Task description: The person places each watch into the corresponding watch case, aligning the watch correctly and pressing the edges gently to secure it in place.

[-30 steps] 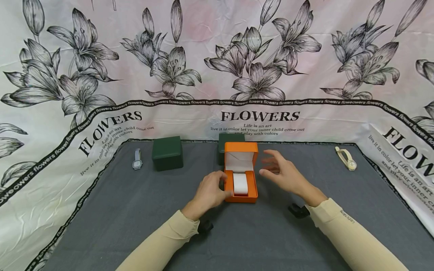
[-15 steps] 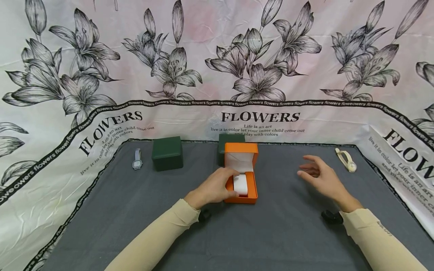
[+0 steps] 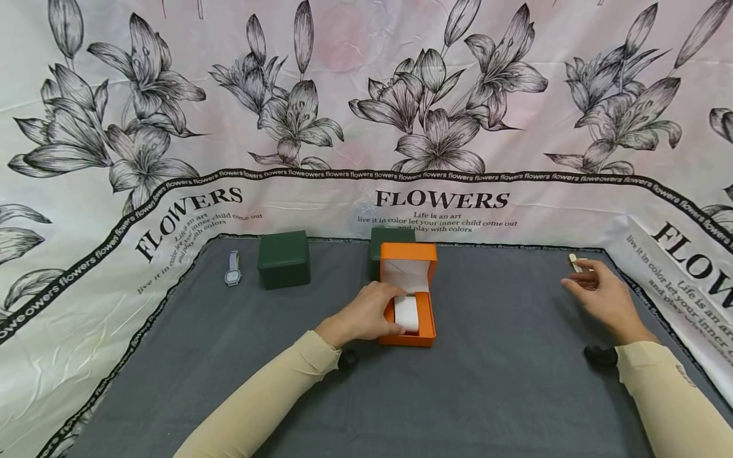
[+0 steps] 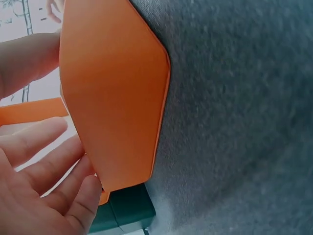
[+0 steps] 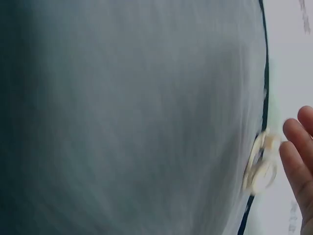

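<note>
An orange watch box (image 3: pixel 425 331) stands with its lid raised and a white watch cushion (image 3: pixel 408 312) inside. My left hand (image 3: pixel 372 312) reaches in from the left, its thumb and fingertips at two ends of the cushion, seeming to pinch it. In the left wrist view the orange box wall (image 4: pixel 115 98) hides the cushion's contact with the fingers. Far right, my right hand (image 3: pixel 607 304) hovers by a cream wristwatch (image 3: pixel 575 261) and partly covers it. The right wrist view has this watch (image 5: pixel 263 176) just beside the loosely extended fingers, blurred, with nothing gripped.
A green box (image 3: pixel 284 261) sits at the back left, and another green box (image 3: pixel 375 251) is partly hidden behind the orange lid. A silver wristwatch (image 3: pixel 233 273) lies further left. Grey cloth (image 3: pixel 487 394) covers the table, with a flower-printed curtain (image 3: pixel 321 197) behind.
My right hand has moved from beside the orange box far right to the cream watch. My left hand has shifted slightly right, further over the cushion.
</note>
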`<state>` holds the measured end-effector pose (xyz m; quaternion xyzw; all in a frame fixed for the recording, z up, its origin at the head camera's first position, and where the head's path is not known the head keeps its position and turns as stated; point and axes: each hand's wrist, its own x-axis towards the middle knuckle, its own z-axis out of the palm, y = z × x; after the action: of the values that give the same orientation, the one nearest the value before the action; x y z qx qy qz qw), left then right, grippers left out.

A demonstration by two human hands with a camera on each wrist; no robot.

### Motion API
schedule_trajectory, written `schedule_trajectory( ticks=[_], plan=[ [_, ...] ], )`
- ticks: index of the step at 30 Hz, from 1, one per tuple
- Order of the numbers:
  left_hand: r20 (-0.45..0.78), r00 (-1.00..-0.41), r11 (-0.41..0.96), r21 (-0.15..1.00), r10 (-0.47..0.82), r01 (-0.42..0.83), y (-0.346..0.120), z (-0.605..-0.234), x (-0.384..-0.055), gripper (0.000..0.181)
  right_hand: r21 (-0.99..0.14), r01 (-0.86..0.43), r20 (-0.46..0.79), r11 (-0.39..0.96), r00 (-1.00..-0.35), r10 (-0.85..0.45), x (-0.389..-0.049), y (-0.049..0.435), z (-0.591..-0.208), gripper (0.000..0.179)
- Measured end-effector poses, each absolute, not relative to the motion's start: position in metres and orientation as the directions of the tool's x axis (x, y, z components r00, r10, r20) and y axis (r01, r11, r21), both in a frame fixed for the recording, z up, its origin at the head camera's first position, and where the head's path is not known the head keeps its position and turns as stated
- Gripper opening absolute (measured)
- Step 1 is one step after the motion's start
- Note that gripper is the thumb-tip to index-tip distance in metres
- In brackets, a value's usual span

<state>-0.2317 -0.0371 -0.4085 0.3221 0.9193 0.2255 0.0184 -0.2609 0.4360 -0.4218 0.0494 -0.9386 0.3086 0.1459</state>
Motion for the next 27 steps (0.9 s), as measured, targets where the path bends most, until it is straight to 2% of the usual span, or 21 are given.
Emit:
schedule_trajectory(
  ticks=[3, 8, 16, 27],
  plan=[
    [0.094, -0.791, 0.706, 0.398, 0.604, 0.586, -0.039, -0.409, -0.234, 0.060, -0.561, -0.151, 0.295, 0.814, -0.955, 0.026, -0.269, 0.452, -0.424, 0.060],
    [0.085, -0.787, 0.709, 0.384, 0.611, 0.592, -0.039, -0.410, -0.236, 0.061, -0.549, -0.086, 0.201, 0.831, -0.979, 0.032, -0.276, 0.472, -0.424, 0.065],
    [0.069, -0.805, 0.734, 0.370, 0.589, 0.569, -0.035, -0.406, -0.236, 0.063, -0.452, -0.009, 0.092, 0.892, -0.995, 0.037, -0.278, 0.489, -0.418, 0.071],
    [0.069, -0.803, 0.746, 0.328, 0.592, 0.579, -0.032, -0.403, -0.236, 0.064, -0.367, -0.029, 0.121, 0.930, -0.992, 0.017, -0.282, 0.495, -0.424, 0.049]
  ],
)
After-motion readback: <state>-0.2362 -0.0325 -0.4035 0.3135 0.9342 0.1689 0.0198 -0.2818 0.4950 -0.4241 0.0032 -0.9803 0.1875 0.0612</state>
